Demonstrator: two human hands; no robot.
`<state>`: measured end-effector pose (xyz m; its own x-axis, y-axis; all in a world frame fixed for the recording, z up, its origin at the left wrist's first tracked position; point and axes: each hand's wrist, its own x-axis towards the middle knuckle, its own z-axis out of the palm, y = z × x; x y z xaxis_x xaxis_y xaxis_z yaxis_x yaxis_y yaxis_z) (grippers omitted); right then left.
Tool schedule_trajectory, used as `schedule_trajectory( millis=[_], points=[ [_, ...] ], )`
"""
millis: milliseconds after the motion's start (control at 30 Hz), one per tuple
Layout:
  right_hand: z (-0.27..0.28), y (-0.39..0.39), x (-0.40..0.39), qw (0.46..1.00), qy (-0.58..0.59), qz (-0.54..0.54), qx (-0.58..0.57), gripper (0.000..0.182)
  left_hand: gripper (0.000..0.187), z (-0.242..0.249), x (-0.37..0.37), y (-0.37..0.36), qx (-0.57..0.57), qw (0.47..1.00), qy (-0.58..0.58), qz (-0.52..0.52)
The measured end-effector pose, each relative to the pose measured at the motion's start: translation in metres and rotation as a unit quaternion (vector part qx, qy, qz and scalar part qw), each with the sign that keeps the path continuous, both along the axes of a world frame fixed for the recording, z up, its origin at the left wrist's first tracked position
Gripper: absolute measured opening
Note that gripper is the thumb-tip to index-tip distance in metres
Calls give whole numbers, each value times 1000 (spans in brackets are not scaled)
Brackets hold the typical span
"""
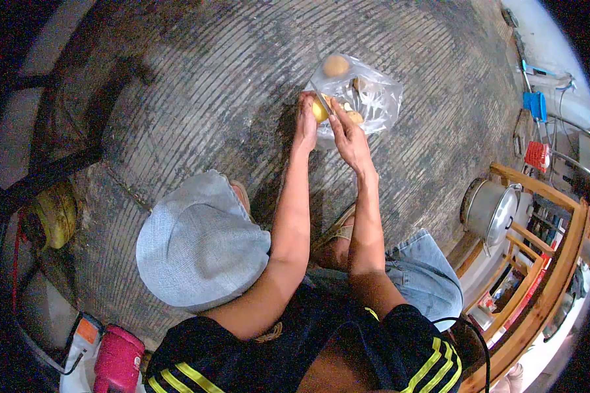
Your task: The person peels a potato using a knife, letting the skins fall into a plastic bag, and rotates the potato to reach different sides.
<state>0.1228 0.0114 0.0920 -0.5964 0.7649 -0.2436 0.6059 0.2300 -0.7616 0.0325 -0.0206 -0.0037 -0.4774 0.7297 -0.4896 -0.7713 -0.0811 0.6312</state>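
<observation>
- The left hand [306, 118] has its fingers closed around a yellow piece of food [319, 111], gripping it from the side. Part of the piece is hidden by the hand.
- The right hand [349, 136] grips a knife [322, 98], fingers closed on its handle, and the blade lies right up against the yellow piece of food as far as I can see. Whether it is cutting in, I can't tell.
- That yellow piece is held just over the near left edge of a clear plastic bag [388, 93], which is spread, crumpled and shiny, on the grooved floor [216, 85].
- A round tan item [336, 65], looking like an unpeeled potato, rests at the far end of the bag, just beyond the knife and apart from both hands.
- Some peel-like scraps [354, 117] lie on the bag beside the right hand; they are too small to make out exactly.
- The person sits or squats low over the floor, both arms stretched forward between knees in light blue jeans [203, 242].
- Over on the person's right, a lidded metal pot [488, 211] stands near a wooden frame [537, 187], with a blue dustpan [534, 105] farther off.
- By the person's left side there is a bright pink container [118, 360], well apart from the bag.
</observation>
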Motion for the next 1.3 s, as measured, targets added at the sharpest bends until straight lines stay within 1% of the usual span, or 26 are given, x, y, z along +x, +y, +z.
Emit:
schedule_trajectory(
  millis=[33, 100, 167, 233, 333, 400, 433, 533, 600, 700, 800, 833, 933, 967, 1067, 1100, 1167, 1200, 1233, 1300],
  points=[
    [-1, 1, 1, 1000, 10, 2, -7, 43, 32, -3, 1, 0, -4, 1000, 0, 2],
    [-3, 1, 2, 999, 29, 5, -22, 43, 37, -10, 2, 1, 1, 1000, 17, 18],
    [-5, 1, 3, 999, 14, 3, -38, 43, 39, -18, 4, 2, -6, 999, 39, 28],
    [-4, 0, 3, 999, 17, 4, -47, 43, 37, -3, 3, 0, -27, 997, 64, 31],
    [0, 1, 3, 998, 37, 5, -45, 42, 32, 7, 1, -1, -13, 996, 85, 16],
    [-3, 3, 4, 999, 38, 8, -38, 41, 25, 22, 0, 0, -9, 996, 86, 32],
    [-3, 3, 4, 998, 32, -4, -44, 40, 22, 31, -2, 0, -7, 995, 86, 41],
    [3, 4, 1, 997, -7, -34, -74, 36, 19, 38, -1, 0, -13, 987, 159, 30],
    [5, 6, 1, 991, -61, -48, -106, 33, 19, 44, 1, 1, -12, 987, 153, 40],
    [-10, 4, 2, 997, 37, -35, 57, 31, 18, 42, 4, 2, -18, 985, 168, 41],
    [-17, 9, 7, 989, 73, -87, -95, 30, 19, 35, 7, 5, -29, 981, 184, 45],
    [-17, 8, 8, 983, 98, -94, -125, 29, 20, 33, 8, 5, -34, 981, 186, 49],
    [-14, 4, 10, 940, 151, -187, -244, 28, 23, 27, 9, 13, 12, 996, 50, 78],
    [-12, 2, 10, 930, 164, -196, -266, 32, 27, 25, 10, 12, 13, 996, 59, 73],
    [-4, -2, 6, 961, 134, -128, -207, 39, 30, 28, 8, 10, 10, 998, -13, 57],
    [-4, 1, 8, 973, 96, -99, -184, 42, 33, 27, 8, 8, -5, 999, 11, 40],
    [-10, 5, 11, 992, 32, -41, -114, 46, 35, 15, 6, 8, 7, 997, 59, 47],
    [-10, 5, 9, 995, 16, -29, -94, 45, 36, 13, 4, 8, 12, 995, 84, 52],
    [-10, 4, 8, 997, 1, -17, -74, 45, 37, 11, 3, 9, -11, 996, 79, 35],
    [-9, 1, 6, 997, -9, -25, -79, 44, 38, 9, 3, 8, -21, 995, 95, 39]
  ],
)
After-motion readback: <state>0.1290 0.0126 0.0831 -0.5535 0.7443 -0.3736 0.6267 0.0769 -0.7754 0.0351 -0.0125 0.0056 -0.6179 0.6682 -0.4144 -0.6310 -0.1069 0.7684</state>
